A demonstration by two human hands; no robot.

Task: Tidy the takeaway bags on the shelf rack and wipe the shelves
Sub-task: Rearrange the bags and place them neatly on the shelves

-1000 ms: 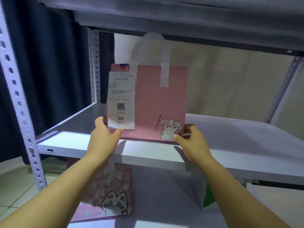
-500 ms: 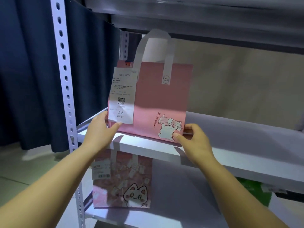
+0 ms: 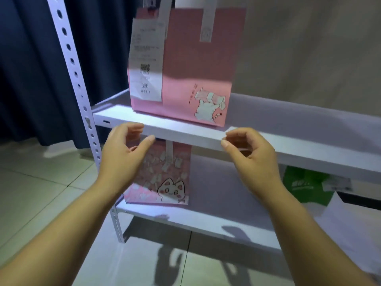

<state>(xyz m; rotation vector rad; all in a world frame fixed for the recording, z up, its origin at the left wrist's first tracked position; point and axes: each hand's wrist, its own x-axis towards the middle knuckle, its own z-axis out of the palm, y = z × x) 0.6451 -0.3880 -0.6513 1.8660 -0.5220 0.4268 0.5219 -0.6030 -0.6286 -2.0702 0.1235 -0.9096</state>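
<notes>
White shelf (image 3: pixel 185 134) carries upright pink bag (image 3: pixel 195 58) at 12 o'clock; left hand (image 3: pixel 123 159) at 9 and right hand (image 3: pixel 253 155) at 3 o'clock loosely curled, empty.

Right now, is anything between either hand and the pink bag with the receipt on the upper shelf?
Nothing visible. The left hand and right hand hover empty and loosely curled in front of the upper shelf, at its front edge. The pink bag stands on that shelf just above them, close to the edge, with only open air between.
</notes>
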